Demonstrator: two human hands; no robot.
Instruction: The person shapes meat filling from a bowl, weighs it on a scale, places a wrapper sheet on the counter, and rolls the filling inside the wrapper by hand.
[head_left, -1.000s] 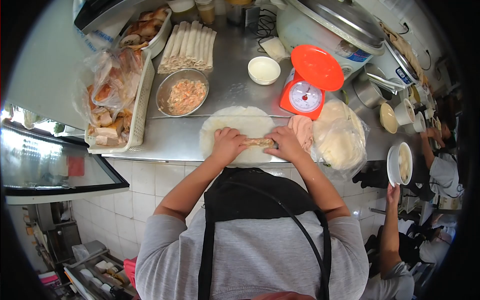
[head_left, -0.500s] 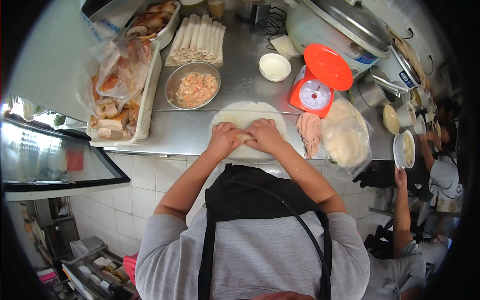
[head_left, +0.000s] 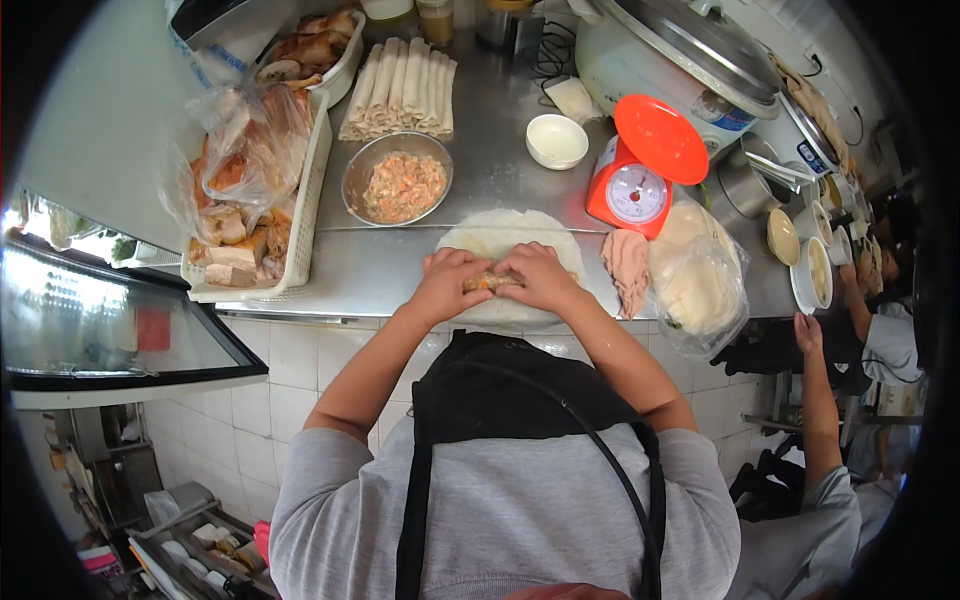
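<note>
Now that the two hands are closer together than they are a second ago, we see only a short stretch of the filling strip [head_left: 489, 281] between them, though slightly more than half a second ago. The strip lies across the round white wrapper [head_left: 512, 227], at the counter's [head_left: 385, 270] near edge. We see the left hand [head_left: 448, 284] with its fingers curled around one end and the right hand [head_left: 545, 276] closed likewise on the other; how firmly they press, we cannot tell. We judge that the filling is being gathered and shaped, with the wrapper's far part lying flat and unfolded. Off to the right, a co-worker's hand [head_left: 809, 334] now has the white dish [head_left: 801, 287] nearer the counter's edge than a second ago.
</note>
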